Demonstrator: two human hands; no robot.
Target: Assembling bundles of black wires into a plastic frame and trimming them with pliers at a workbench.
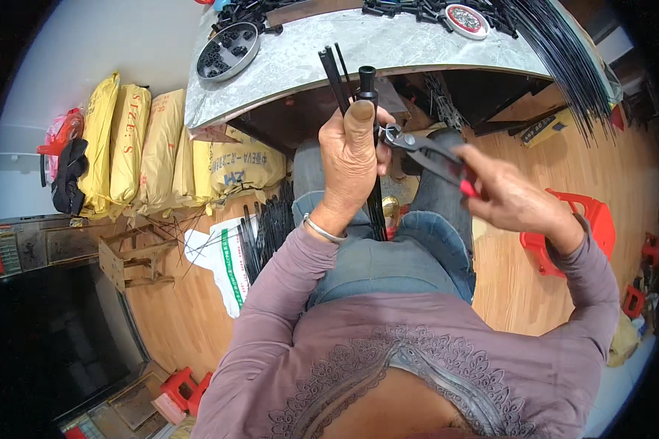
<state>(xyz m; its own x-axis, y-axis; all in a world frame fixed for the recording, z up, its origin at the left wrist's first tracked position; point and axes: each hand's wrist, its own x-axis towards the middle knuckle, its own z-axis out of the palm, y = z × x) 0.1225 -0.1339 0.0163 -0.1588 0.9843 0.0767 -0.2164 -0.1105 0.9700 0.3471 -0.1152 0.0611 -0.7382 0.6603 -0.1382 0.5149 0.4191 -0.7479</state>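
Note:
My left hand (349, 157) is raised between my knees and the table, thumb up, closed around several thin black rods (332, 75) and a thicker black tube (367, 82) with a flared top. The rods run down below the hand toward my lap. In my right hand (518, 196) is a pair of pliers (436, 159) with dark handles and a red part near the grip. The metal jaws of the pliers are beside my left fingers, next to the tube. Whether the jaws bite on anything is too small to tell.
Ahead stands a marbled grey table (300, 57) with a round dish (252, 58) of small black parts. A long bundle of black rods (567, 69) overhangs its right end. Yellow sacks (129, 143) and a wooden stool (133, 254) are at left, a red plastic stool (599, 227) at right.

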